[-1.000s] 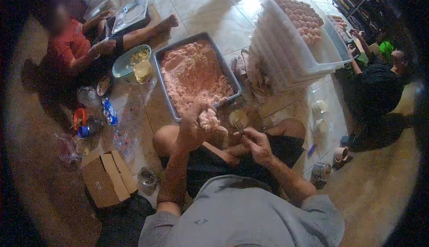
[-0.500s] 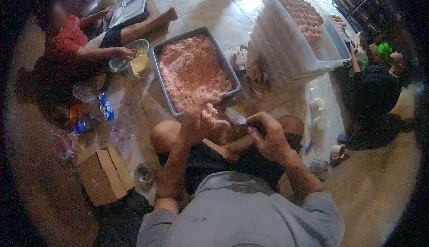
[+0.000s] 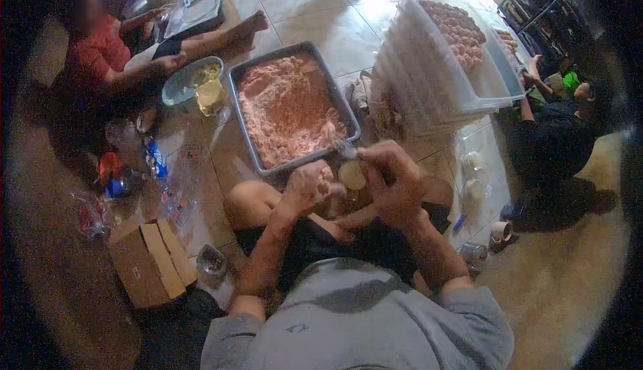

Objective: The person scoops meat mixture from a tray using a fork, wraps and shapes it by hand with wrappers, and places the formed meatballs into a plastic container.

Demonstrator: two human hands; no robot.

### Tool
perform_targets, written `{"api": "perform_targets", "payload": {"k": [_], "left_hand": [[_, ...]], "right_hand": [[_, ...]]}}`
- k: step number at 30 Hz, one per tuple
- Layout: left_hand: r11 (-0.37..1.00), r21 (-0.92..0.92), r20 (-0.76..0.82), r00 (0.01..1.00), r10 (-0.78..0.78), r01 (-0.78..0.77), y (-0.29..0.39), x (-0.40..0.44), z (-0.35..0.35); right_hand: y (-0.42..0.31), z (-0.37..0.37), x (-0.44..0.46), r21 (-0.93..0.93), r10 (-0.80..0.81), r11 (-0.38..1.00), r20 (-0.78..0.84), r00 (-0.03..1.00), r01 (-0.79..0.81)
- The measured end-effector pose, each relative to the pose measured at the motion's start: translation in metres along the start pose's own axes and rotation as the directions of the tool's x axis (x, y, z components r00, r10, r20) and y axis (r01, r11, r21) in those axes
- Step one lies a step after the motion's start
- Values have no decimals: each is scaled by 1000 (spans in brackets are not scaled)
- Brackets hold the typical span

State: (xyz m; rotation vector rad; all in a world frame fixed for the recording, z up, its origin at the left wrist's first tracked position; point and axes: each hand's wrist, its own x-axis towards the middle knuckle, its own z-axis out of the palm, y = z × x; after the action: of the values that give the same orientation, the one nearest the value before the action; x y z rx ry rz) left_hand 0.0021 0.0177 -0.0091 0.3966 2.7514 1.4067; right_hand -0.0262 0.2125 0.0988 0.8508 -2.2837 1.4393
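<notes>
My left hand (image 3: 308, 188) is closed around a lump of pink ground meat, a bit of which shows at the fingers. It is just off the near edge of a grey tub (image 3: 236, 112) heaped with ground meat (image 3: 288, 105). My right hand (image 3: 395, 179) grips what looks like a fork (image 3: 345, 148), its pale head over the tub's near right corner. Below the fork, between my hands, a round yellowish container (image 3: 351, 176) is partly visible; its contents cannot be made out.
Stacked clear bins (image 3: 435, 68) stand at right, the top one holding rows of meatballs (image 3: 455, 32). A person in red sits left by a teal bowl (image 3: 179, 87). Another person in black (image 3: 556, 135) is at right. A cardboard box (image 3: 153, 263) lies lower left.
My right hand has raised the fork toward the tub's corner. My left hand has drawn down slightly, and less meat shows in it. The other person's hand has left the teal bowl.
</notes>
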Motion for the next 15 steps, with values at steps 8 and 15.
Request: {"api": "perform_targets", "payload": {"k": [8,15], "left_hand": [[858,-497,35,991,-128,128,11,-22,-26],[914,-405,-115,990,-79,26,4,-9,-12]], "right_hand": [[199,83,-89,-57,430,893,401,809,-446],[82,20,-67,70,583,791,214,784,-607]]}}
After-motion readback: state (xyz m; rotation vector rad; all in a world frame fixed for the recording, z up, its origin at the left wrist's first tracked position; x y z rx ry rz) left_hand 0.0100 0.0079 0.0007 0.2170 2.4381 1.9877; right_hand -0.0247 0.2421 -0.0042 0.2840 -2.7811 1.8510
